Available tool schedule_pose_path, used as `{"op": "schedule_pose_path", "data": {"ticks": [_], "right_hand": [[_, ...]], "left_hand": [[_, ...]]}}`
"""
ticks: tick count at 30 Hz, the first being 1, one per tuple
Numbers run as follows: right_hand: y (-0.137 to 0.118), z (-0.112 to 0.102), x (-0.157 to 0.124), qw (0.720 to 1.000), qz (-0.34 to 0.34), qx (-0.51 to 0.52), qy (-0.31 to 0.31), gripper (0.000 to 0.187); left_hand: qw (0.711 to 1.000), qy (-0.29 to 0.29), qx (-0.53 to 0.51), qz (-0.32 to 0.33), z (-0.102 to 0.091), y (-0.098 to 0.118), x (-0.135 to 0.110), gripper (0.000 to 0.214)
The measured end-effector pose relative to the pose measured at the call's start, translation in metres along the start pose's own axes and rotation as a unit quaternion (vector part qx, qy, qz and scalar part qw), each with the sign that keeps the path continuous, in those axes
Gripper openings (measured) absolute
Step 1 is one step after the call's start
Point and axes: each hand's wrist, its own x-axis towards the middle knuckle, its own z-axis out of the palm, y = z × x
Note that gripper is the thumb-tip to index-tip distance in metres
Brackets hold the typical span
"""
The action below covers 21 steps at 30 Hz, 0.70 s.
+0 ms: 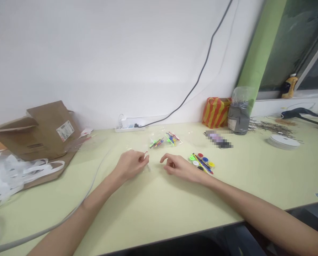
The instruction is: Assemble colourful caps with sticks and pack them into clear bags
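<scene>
My left hand is closed in a pinch just above the table, left of centre. The tip of a thin red piece sticks out between its thumb and forefinger. Under those fingers shows something small and clear, too faint to name. My right hand faces it across a small gap, fingers bent and forefinger apart from the thumb, with nothing visible in them. Just right of this hand lie several small round pots with coloured lids and thin coloured sticks. Behind both hands are clear bags of small coloured pieces.
On the left stand an open cardboard box and a heap of white straps. A grey cable crosses by my left forearm. A power strip, striped bag, blurred phone-like item and white spool lie farther back.
</scene>
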Motion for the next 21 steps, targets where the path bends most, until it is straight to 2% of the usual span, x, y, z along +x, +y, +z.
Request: {"op": "schedule_pose_path", "data": {"ticks": [3,7,11,17,19,21], "right_hand": [[-0.001,0.000,-0.001,1.000,0.000,-0.005,0.001,0.027],[-0.002,-0.001,-0.002,1.000,0.005,-0.009,0.003,0.029],[-0.003,-0.001,-0.002,1.000,0.008,-0.015,0.001,0.031],[-0.002,-0.002,-0.001,1.000,0.010,-0.016,0.007,0.032],[0.002,-0.007,0.001,0.999,0.013,-0.015,0.028,0.030],[0.009,-0.018,0.005,0.995,0.018,-0.041,0.086,0.027]], "left_hand": [[0.999,-0.028,0.039,0.011,0.003,-0.004,0.000,0.047],[0.997,-0.036,0.062,0.013,0.008,-0.013,0.003,0.039],[0.998,-0.019,0.067,-0.002,0.012,-0.022,0.005,0.030],[0.998,-0.002,0.061,0.018,0.014,-0.026,0.006,0.024],[0.999,-0.003,0.052,0.014,0.014,-0.026,0.005,0.022],[0.998,-0.011,0.054,0.011,0.015,-0.028,0.005,0.020]]}}
